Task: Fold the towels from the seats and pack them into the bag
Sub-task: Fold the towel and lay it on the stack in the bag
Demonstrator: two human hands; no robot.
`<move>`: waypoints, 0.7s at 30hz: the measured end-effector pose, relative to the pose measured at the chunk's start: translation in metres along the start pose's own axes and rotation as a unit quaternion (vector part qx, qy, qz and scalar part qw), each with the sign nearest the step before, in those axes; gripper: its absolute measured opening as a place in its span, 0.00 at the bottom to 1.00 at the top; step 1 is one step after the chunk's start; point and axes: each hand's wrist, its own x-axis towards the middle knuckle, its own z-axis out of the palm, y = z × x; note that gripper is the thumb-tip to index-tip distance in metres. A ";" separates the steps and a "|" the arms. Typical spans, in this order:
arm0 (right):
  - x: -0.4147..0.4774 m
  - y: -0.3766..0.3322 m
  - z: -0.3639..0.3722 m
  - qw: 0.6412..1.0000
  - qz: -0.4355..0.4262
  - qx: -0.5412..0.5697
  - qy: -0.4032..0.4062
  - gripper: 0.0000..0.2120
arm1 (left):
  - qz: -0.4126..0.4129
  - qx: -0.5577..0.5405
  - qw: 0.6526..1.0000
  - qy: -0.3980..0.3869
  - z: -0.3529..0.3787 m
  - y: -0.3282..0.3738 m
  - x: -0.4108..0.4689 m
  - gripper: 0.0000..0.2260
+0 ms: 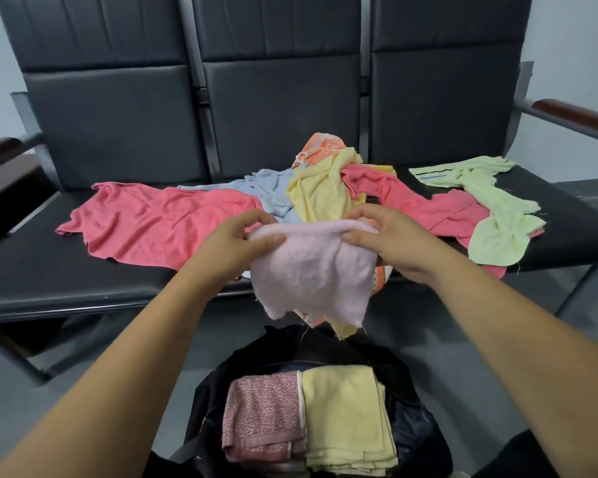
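Observation:
I hold a pale pink towel (311, 270) up over the front edge of the black seats (83, 270). My left hand (235, 243) pinches its top left corner and my right hand (387, 239) pinches its top right corner; the cloth hangs doubled below them. Behind it on the seats lie a coral towel (159, 222), a blue towel (273, 191), a yellow towel (321, 188), an orange patterned towel (321, 146), another coral towel (439, 208) and a light green towel (491, 215). The open black bag (404, 381) on the floor holds a folded pink patterned towel (263, 415) and a folded yellow towel (346, 415).
The bench has three padded backrests (283, 91) and armrests with dark wooden tops, one at the left (0, 146) and one at the right (577, 115). Grey floor (428, 326) lies between the seats and the bag.

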 end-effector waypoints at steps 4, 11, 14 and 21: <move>0.004 0.002 -0.002 0.971 0.098 0.217 0.028 0.08 | -0.084 -0.182 0.979 0.028 0.005 -0.001 0.004 0.07; -0.001 0.001 -0.009 0.986 0.075 0.124 -0.079 0.21 | 0.001 0.134 0.991 0.000 0.000 -0.001 -0.001 0.10; -0.002 0.001 -0.006 0.994 0.015 -0.106 -0.020 0.12 | 0.010 0.157 0.987 0.005 0.005 -0.002 -0.001 0.03; 0.002 0.008 -0.004 1.000 0.005 0.006 0.005 0.04 | -0.040 -0.024 0.998 0.035 0.005 -0.003 0.002 0.08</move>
